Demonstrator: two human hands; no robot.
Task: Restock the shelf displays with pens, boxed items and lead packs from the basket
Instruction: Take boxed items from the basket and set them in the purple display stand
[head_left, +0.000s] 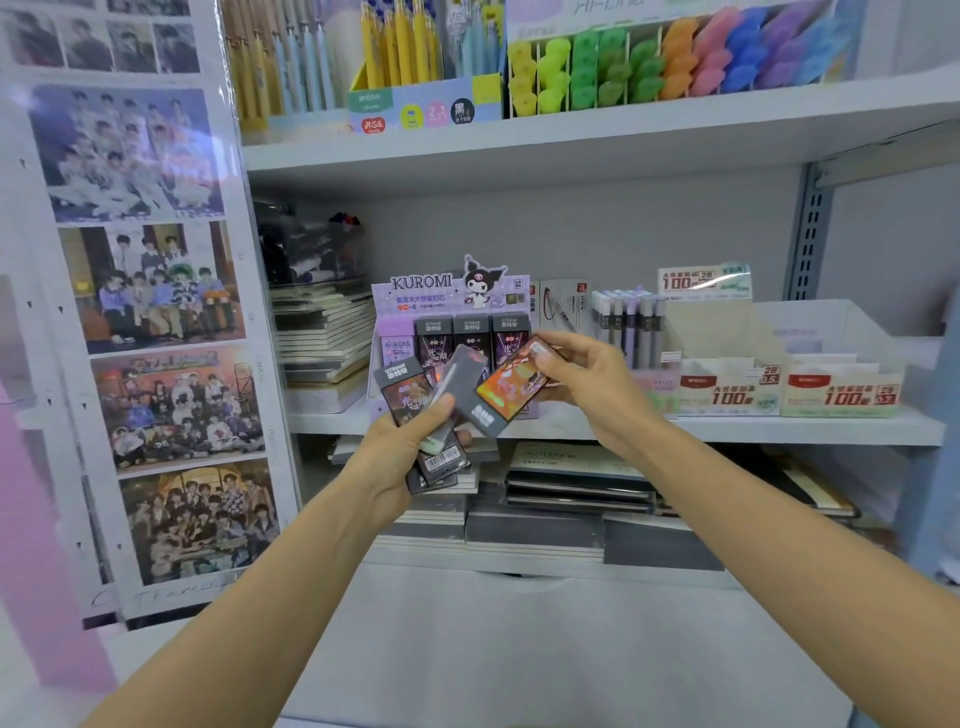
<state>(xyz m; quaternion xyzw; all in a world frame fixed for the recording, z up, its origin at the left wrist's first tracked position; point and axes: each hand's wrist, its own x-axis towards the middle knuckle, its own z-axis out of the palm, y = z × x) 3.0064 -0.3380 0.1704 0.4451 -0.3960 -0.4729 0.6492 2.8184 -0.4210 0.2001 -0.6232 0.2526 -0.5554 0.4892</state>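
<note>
left hand (402, 447) grips fanned lead packs (415, 395) — right hand (587, 384) pinches orange pack (511, 382), both raised before kuromi display (447, 312).

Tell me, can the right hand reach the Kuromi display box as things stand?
Probably yes: the right hand, pinching an orange pack, hovers just before the Kuromi display box, with nothing between.

top-shelf pens (400, 47) cropped by upper edge, lead packs (408, 392) partly behind left hand (400, 452), print blurred
</note>
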